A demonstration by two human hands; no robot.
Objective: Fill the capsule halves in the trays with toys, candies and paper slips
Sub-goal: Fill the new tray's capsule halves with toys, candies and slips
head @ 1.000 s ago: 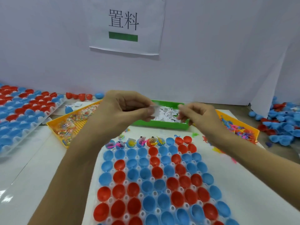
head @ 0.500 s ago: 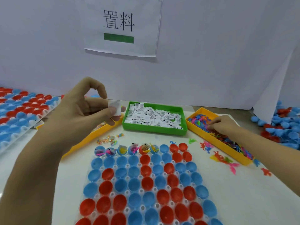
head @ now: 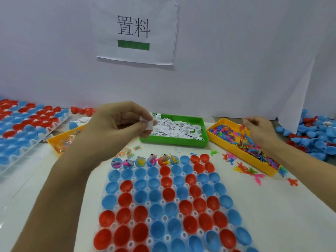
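Left hand point(head: 118, 122) pinching a paper slip point(head: 149, 124), fingers clamped on it | right hand point(head: 258, 130) curling over toys point(head: 241, 140) in the yellow bin (grip unclear) | next empty capsule half point(head: 184, 159) lying near-right of the slip.

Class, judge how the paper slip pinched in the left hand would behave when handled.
The paper slip looks thin, so probably floppy and very light. The left hand holds it by fingertips alone. Being flat, it should not roll.

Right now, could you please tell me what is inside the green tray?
The green tray holds a loose heap of white paper slips with dark print. Its floor is covered by them, and the left hand hides the near-left corner.
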